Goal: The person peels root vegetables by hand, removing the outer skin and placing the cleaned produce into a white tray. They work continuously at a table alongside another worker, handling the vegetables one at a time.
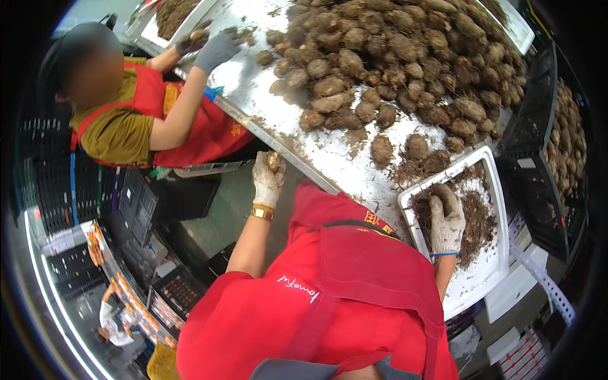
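Note:
My left hand (268, 180), in a white knit glove, is raised beside the metal table's edge. Its fingers are curled around a small brownish-yellow lump that I cannot make out. Over the white plastic tray (500, 237) at the right, my right hand (447, 229), also gloved, has its thumb and fingers closed around a brown taro (448, 196). Loose dark root fibres (476, 218) lie in the tray beneath that hand. Beyond the tray, a large heap of hairy brown taros (392, 54) covers much of the metal table (278, 107).
Across the table corner at left, a co-worker in a red apron (142, 107) reaches in with gloved hands (215, 50). A black crate (535, 158) of taros stands at the far right. Stacked black crates (54, 190) line the left. A white tray (168, 31) sits at the back.

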A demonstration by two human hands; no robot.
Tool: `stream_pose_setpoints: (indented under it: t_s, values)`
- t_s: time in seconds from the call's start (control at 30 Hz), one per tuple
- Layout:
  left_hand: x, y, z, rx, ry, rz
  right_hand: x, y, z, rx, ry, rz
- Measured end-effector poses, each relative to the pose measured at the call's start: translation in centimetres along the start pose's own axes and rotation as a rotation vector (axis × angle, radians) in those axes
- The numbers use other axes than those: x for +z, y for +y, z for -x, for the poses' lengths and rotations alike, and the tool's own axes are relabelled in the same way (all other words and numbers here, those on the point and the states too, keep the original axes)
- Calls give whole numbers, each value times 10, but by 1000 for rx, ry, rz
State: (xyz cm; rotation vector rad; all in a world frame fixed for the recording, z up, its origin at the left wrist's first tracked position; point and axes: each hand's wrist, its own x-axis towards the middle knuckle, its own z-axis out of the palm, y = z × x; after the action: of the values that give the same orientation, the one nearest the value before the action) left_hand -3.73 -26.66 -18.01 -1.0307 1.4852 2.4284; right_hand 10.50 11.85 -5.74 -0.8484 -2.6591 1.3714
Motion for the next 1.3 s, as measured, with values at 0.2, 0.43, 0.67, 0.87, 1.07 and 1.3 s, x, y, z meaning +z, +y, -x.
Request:
stream_pose_setpoints:
  t_s: [0.2,0.43,0.67,0.87,1.07,1.3]
  values:
    - [7,24,12,-89,-43,71,3,-25,-11,-98,-30,51]
    - [-6,-8,-25,-274,-112,241,9,-10,-1,-57,-41,12]
    - [32,-12,-24,-186,173,-37,6,-11,7,11,-59,-14]
    - [5,23,-3,-280,-87,74,9,26,7,-10,-59,10]
    - [-5,5,-10,-411,-12,288,0,-17,0,-29,-93,69]
    - [23,-10,-39,-478,-35,200,9,11,11,-19,-87,24]
